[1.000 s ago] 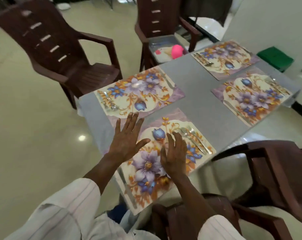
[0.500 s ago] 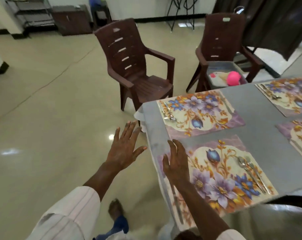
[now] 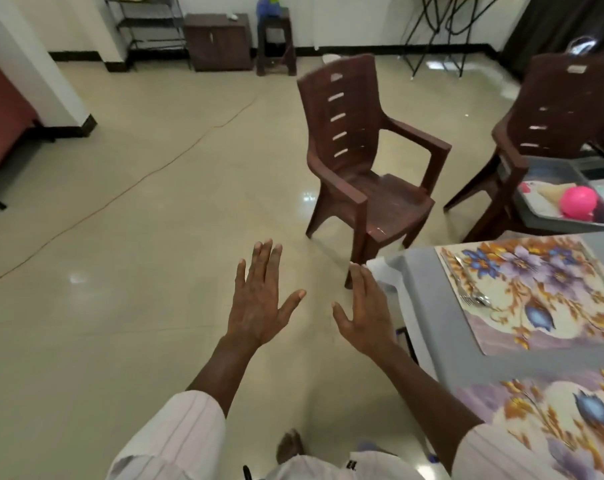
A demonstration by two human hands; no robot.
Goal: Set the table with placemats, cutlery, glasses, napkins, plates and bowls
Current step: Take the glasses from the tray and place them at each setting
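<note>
My left hand [image 3: 260,299] and my right hand [image 3: 366,311] are both held out flat over the floor, fingers straight, holding nothing. They are to the left of the grey table [image 3: 428,306]. A floral placemat [image 3: 543,289] lies on the table's far left corner with a fork and other cutlery [image 3: 472,292] along its left side. A second floral placemat [image 3: 563,420] lies nearer, partly cut off at the bottom right.
A brown plastic chair [image 3: 363,161] stands on the tiled floor just beyond the table corner. A second brown chair [image 3: 550,126] at the right holds a grey tray [image 3: 550,195] with a pink ball [image 3: 578,201]. Shelves and a small cabinet [image 3: 217,41] line the far wall.
The view has swung left, away from the table toward the open floor. Both hands have left the near placemat and now hover over the floor beside the table.
</note>
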